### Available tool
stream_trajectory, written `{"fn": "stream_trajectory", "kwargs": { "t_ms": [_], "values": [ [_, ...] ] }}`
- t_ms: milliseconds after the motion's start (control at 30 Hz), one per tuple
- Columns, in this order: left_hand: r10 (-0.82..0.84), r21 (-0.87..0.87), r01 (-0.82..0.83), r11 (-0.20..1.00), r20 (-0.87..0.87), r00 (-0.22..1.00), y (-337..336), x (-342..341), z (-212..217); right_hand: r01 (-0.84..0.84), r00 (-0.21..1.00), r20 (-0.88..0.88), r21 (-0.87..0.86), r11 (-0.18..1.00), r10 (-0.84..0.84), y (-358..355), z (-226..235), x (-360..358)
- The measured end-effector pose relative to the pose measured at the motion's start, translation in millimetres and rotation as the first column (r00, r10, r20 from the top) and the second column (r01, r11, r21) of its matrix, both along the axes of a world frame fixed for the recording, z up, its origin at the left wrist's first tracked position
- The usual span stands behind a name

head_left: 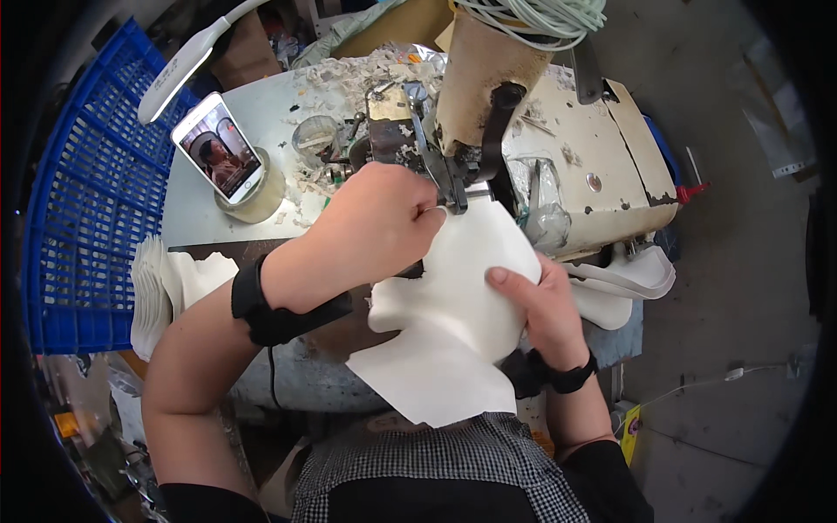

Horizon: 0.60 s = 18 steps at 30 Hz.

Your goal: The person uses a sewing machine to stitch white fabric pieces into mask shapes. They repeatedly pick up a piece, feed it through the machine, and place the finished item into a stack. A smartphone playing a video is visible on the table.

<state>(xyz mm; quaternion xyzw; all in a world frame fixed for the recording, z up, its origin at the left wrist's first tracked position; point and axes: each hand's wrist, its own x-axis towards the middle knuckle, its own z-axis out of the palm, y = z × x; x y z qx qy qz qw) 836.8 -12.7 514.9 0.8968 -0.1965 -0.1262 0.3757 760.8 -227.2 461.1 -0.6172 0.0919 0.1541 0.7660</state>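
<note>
A white sheet-like piece (475,261), curved in outline like a shoe-upper part, lies with its far edge under the dark metal foot of a machine (458,187). My left hand (375,222) is closed beside that foot, thumb and forefinger pinched at the piece's far left edge. On the piece's right side my right hand (554,309) grips it, thumb on top and the other fingers hidden underneath. The near part of the piece folds and hangs toward my checked apron (436,458). Both wrists wear black bands.
A stack of white pieces (157,292) stands at the left, with more white pieces (623,279) at the right. A phone (218,148) leans on a round holder under a white lamp (183,70). Scraps litter the table around the machine. A blue basket (96,192) stands far left.
</note>
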Motion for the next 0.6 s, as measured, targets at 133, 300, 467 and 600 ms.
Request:
{"fn": "stream_trajectory", "kwargs": {
  "t_ms": [133,300,467,600],
  "values": [
    [-0.107,0.206,0.048,0.977,0.285,0.953,-4,4,-9,-0.013,0.994,0.103,-0.149,0.989,0.029,-21,9,10],
    [-0.250,0.140,0.239,0.961,0.067,0.966,-11,-14,16,0.027,0.983,0.183,-0.094,0.995,-0.010,-41,16,7],
    [-0.504,-0.002,0.524,0.852,0.268,0.821,5,-21,-8,0.156,0.918,0.383,-0.115,0.981,-0.101,-35,24,-20],
    [-0.555,-0.114,0.551,0.827,-0.002,0.832,24,-5,8,0.214,0.834,0.529,-0.054,0.975,-0.154,-8,22,-46]
  ]
}}
